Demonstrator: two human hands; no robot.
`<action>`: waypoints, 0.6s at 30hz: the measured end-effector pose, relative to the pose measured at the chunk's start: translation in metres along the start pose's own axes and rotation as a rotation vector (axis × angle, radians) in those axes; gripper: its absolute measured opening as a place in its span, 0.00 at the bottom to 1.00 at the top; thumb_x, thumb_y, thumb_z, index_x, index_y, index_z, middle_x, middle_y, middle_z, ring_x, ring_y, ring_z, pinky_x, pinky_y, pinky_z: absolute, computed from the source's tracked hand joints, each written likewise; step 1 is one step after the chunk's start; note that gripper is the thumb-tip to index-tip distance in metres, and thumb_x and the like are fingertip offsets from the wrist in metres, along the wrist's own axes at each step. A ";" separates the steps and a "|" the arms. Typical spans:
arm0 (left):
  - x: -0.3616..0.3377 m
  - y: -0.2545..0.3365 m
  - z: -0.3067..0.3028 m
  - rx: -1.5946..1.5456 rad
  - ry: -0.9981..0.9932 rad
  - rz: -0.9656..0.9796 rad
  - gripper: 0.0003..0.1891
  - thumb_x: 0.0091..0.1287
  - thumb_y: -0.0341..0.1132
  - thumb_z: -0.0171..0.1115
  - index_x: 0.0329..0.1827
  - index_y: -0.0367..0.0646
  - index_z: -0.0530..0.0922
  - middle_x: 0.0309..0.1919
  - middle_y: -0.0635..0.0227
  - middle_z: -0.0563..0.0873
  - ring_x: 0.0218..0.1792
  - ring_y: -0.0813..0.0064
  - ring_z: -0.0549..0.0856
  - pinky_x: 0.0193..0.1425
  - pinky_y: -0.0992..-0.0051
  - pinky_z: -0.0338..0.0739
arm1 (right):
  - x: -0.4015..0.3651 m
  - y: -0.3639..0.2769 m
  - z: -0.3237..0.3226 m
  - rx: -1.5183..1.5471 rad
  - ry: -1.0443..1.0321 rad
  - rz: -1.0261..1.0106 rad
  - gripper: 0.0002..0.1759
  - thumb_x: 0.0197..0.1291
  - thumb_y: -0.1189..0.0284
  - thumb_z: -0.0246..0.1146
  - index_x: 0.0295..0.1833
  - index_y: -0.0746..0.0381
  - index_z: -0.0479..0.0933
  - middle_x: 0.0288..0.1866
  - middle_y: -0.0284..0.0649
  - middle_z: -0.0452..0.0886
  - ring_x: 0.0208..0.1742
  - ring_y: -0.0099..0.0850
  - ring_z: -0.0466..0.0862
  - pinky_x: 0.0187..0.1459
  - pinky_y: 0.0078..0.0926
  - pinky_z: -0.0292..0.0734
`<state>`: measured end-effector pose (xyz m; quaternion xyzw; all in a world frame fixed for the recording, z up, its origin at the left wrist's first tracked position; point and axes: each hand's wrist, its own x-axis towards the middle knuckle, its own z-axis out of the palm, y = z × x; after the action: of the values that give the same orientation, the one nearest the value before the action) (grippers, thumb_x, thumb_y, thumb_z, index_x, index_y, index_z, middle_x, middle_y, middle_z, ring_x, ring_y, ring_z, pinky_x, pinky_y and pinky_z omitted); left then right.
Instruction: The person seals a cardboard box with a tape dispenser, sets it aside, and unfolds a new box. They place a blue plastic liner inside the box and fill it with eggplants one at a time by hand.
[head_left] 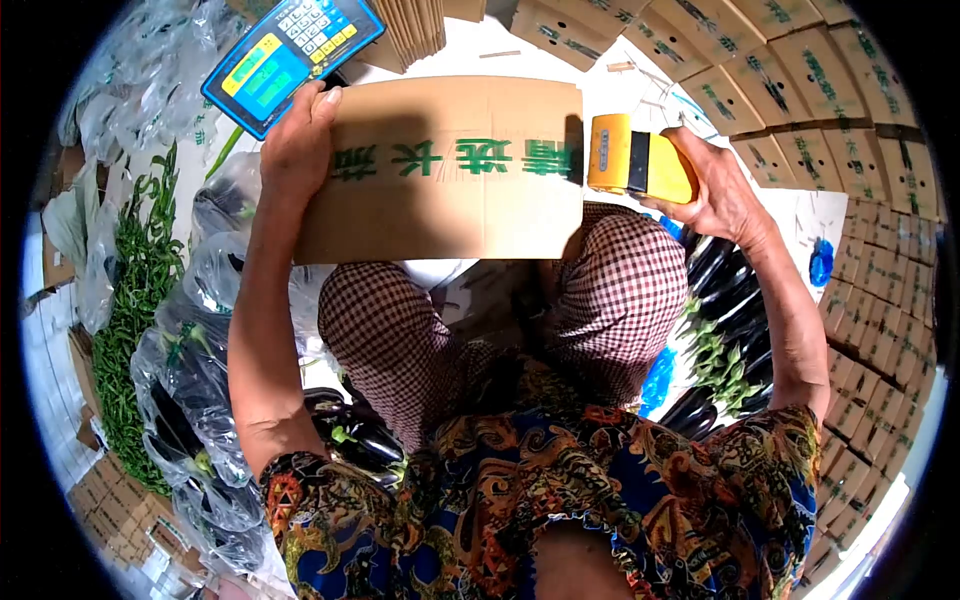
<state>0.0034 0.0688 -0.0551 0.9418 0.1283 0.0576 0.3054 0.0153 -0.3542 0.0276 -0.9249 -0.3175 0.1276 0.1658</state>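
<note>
A cardboard box (440, 215) with green printed characters lies across the front of the knees. My left hand (298, 145) is closed on its left edge, thumb on top, just below a blue scale display (290, 62) with a keypad. At the box's right edge, my right hand (718, 190) is wrapped round a yellow tape dispenser (668, 170) with a black band. The dispenser's front end is beside the box's right edge; whether they touch cannot be told.
Dark eggplants (735, 320) lie at the right of the legs, more (360, 435) at the left. Green peppers (140, 330) and plastic bags (205, 400) fill the left side. Stacked cardboard boxes (800, 80) line the right. Folded cardboard (405, 30) stands at the top.
</note>
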 end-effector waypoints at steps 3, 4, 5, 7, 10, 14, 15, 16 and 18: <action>0.002 0.001 -0.001 -0.007 -0.011 0.007 0.25 0.70 0.52 0.48 0.60 0.44 0.74 0.54 0.51 0.81 0.56 0.51 0.78 0.62 0.63 0.69 | 0.003 0.015 0.018 0.052 0.002 -0.038 0.31 0.48 0.52 0.72 0.50 0.59 0.69 0.35 0.45 0.82 0.40 0.43 0.86 0.42 0.40 0.82; 0.004 -0.003 0.000 -0.018 -0.011 0.008 0.25 0.70 0.52 0.48 0.60 0.43 0.74 0.54 0.51 0.81 0.57 0.51 0.78 0.62 0.63 0.69 | 0.003 0.015 0.021 0.060 -0.007 -0.023 0.31 0.49 0.52 0.72 0.50 0.59 0.69 0.35 0.45 0.82 0.40 0.44 0.86 0.43 0.41 0.82; 0.003 -0.004 0.001 -0.029 -0.014 0.006 0.25 0.70 0.52 0.48 0.60 0.43 0.74 0.54 0.51 0.81 0.57 0.52 0.79 0.62 0.63 0.69 | 0.003 0.019 0.027 0.080 0.006 -0.019 0.31 0.49 0.52 0.72 0.51 0.59 0.68 0.36 0.46 0.82 0.40 0.45 0.86 0.43 0.41 0.82; 0.003 -0.001 0.002 -0.017 -0.007 0.004 0.25 0.70 0.52 0.48 0.60 0.43 0.74 0.54 0.51 0.81 0.57 0.53 0.79 0.62 0.64 0.69 | 0.004 0.029 0.044 0.131 0.027 -0.014 0.32 0.50 0.52 0.72 0.52 0.59 0.67 0.38 0.47 0.81 0.41 0.46 0.85 0.43 0.41 0.81; 0.003 0.001 0.000 -0.012 -0.005 -0.017 0.25 0.70 0.52 0.49 0.60 0.44 0.74 0.53 0.51 0.82 0.56 0.54 0.80 0.62 0.66 0.70 | 0.006 0.042 0.074 0.237 0.065 -0.008 0.34 0.50 0.51 0.71 0.53 0.61 0.66 0.39 0.49 0.81 0.42 0.47 0.84 0.43 0.41 0.81; 0.002 0.007 -0.001 -0.008 -0.021 -0.034 0.24 0.70 0.52 0.48 0.59 0.45 0.75 0.52 0.52 0.82 0.55 0.54 0.80 0.61 0.66 0.70 | 0.001 0.063 0.120 0.372 0.096 0.041 0.35 0.51 0.51 0.71 0.54 0.62 0.64 0.41 0.52 0.79 0.42 0.50 0.83 0.44 0.42 0.80; 0.002 0.008 -0.002 0.004 -0.021 -0.030 0.24 0.70 0.52 0.48 0.59 0.46 0.75 0.52 0.52 0.82 0.55 0.54 0.80 0.61 0.66 0.70 | -0.005 0.076 0.130 0.347 0.091 0.047 0.34 0.52 0.52 0.70 0.54 0.62 0.64 0.41 0.53 0.79 0.42 0.51 0.83 0.43 0.42 0.80; 0.001 0.010 -0.003 0.012 -0.020 -0.025 0.24 0.70 0.53 0.48 0.59 0.46 0.75 0.52 0.53 0.82 0.54 0.54 0.80 0.61 0.66 0.70 | -0.013 0.090 0.140 0.318 0.087 0.055 0.34 0.52 0.52 0.70 0.54 0.62 0.64 0.41 0.54 0.79 0.42 0.52 0.83 0.43 0.42 0.80; -0.002 0.017 -0.004 0.020 -0.020 -0.041 0.23 0.70 0.52 0.48 0.60 0.47 0.75 0.52 0.53 0.82 0.55 0.53 0.80 0.61 0.65 0.70 | -0.035 0.115 0.157 0.299 0.044 0.083 0.33 0.53 0.53 0.69 0.53 0.62 0.64 0.40 0.55 0.78 0.42 0.53 0.83 0.43 0.43 0.79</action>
<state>0.0041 0.0577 -0.0418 0.9425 0.1448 0.0406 0.2986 -0.0020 -0.4263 -0.1561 -0.9047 -0.2529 0.1600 0.3033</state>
